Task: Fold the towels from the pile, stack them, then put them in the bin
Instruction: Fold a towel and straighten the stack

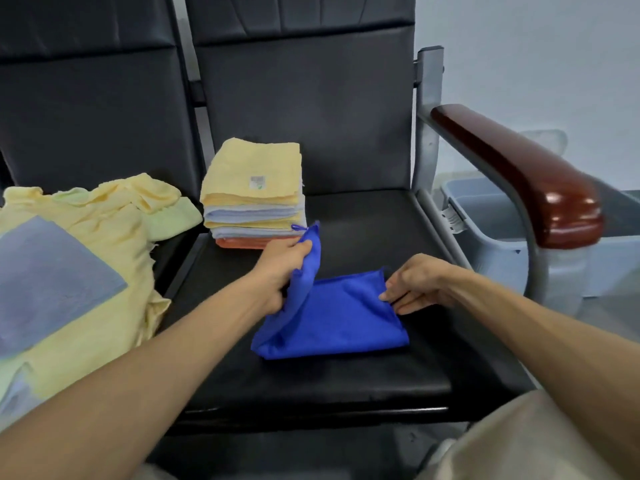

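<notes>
Closest to the lens is a beige trouser knee point(519, 445), with both bare forearms reaching out past it over the black seat point(329, 382). This looks like the folding step, mid-fold on one blue towel point(343, 320) that lies on the seat cushion, already doubled over at least once. The left hand point(282, 271) has its fingers curled round the towel's left edge and lifts it up off the cushion, while the right hand point(419, 285) pinches the right edge down low, thumb and fingertips clamped on the cloth. My guess for the next move: carry that raised left flap across to meet the right edge, flatten it, then set it on the stack point(254, 199) just behind the left hand. Counts: one blue towel being worked, one neat stack (yellow on top, pale layers under it, orange at the bottom; I can't count the layers cleanly), one loose pile point(86, 258) on the next seat over to the left with yellow, pale green and grey-blue pieces, number unclear, and one grey bin point(491, 230) on the floor past the armrest point(519, 174). Nothing visibly in the bin yet, as far as I can see.
</notes>
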`<action>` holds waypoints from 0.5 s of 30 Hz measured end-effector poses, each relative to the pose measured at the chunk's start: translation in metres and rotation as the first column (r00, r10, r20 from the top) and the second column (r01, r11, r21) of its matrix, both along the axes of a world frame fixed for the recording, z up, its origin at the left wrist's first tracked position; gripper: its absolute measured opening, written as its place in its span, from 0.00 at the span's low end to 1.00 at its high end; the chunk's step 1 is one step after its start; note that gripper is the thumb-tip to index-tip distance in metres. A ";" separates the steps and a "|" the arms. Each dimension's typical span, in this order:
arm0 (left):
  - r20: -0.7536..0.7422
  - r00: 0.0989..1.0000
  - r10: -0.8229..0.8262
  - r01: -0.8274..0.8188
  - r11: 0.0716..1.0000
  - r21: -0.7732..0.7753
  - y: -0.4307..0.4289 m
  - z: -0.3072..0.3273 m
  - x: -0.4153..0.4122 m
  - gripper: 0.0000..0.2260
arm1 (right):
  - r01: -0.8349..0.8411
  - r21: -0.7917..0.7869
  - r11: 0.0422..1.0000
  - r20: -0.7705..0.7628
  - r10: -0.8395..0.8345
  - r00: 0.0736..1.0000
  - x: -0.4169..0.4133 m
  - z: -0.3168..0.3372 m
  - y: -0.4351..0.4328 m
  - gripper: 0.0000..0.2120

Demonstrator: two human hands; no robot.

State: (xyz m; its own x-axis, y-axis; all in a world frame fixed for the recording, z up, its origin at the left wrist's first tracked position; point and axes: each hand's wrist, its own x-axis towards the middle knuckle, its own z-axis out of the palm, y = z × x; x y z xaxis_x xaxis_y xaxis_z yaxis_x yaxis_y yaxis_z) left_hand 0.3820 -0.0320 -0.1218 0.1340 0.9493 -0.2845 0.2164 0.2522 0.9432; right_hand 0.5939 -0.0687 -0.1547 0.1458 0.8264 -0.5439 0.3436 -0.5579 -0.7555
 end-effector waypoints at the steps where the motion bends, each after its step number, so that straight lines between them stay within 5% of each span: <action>1: -0.028 1.000 -0.014 0.015 1.000 0.019 -0.001 -0.004 0.012 0.07 | 0.034 0.018 0.999 -0.019 -0.033 0.999 0.001 -0.001 0.000 0.07; 8: -0.180 0.975 -0.134 0.141 0.990 0.025 -0.013 -0.029 0.068 0.07 | 0.083 0.047 0.995 -0.101 -0.077 0.992 0.004 -0.004 0.000 0.05; 15: -0.119 0.883 -0.453 0.449 0.891 -0.067 -0.026 -0.040 0.065 0.13 | 0.022 0.078 0.997 -0.096 -0.015 0.995 0.005 -0.003 -0.002 0.09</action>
State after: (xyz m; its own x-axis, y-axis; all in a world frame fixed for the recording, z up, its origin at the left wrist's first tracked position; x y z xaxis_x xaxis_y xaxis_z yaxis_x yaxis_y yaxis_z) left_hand 0.4470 -0.0581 -0.1620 0.5054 0.7835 -0.3617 0.4327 0.1326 0.8918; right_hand 0.5992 -0.0710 -0.1576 0.1117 0.8649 -0.4893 0.2579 -0.5008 -0.8263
